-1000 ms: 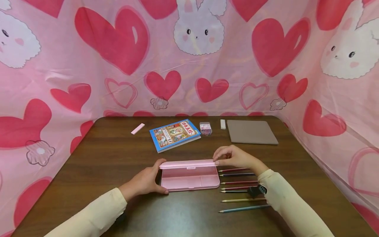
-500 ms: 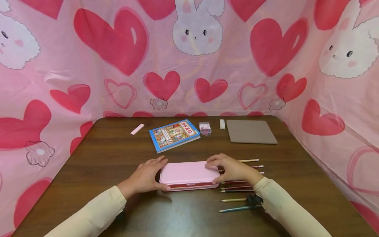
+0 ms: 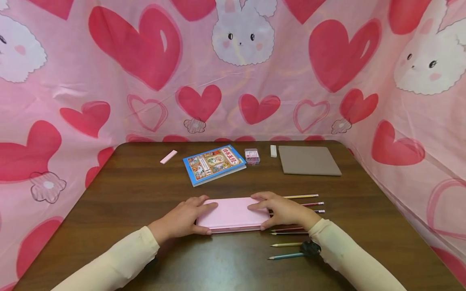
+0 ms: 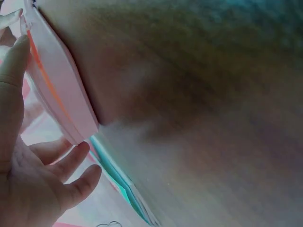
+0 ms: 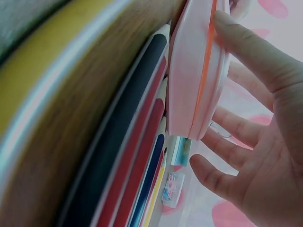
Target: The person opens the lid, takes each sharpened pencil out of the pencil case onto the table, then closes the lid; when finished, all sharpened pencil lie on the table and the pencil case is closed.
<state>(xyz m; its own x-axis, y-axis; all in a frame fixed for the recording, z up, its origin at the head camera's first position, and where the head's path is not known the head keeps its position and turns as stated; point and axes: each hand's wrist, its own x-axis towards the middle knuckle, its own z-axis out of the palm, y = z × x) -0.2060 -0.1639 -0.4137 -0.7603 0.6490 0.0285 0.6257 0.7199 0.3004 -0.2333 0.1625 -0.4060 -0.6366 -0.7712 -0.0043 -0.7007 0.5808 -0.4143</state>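
A pink pencil case [image 3: 233,214] lies flat on the table with its lid down. My left hand [image 3: 183,216] holds its left end, thumb at the front edge and index finger over the lid. At the opposite end my right hand [image 3: 284,210] holds the case likewise, its thumb by the front right corner. Both wrist views show an orange line along the side of the case [image 5: 194,71]. Several pencils lie beside the right end, including a yellow pencil [image 3: 301,196] and a blue pencil [image 3: 287,256]; the right hand and forearm hide parts of them.
Behind the case lies a blue-edged book [image 3: 214,165], with a small clear box [image 3: 252,156] beside it. A white block [image 3: 273,151] and a flat grey-brown rectangular slab [image 3: 309,160] are at the back right. A pink strip [image 3: 168,157] lies back left on the brown table [image 3: 109,194].
The pencil case's lid has swung down from raised to closed. My right hand has come down with it, and my left index finger has moved onto the lid.
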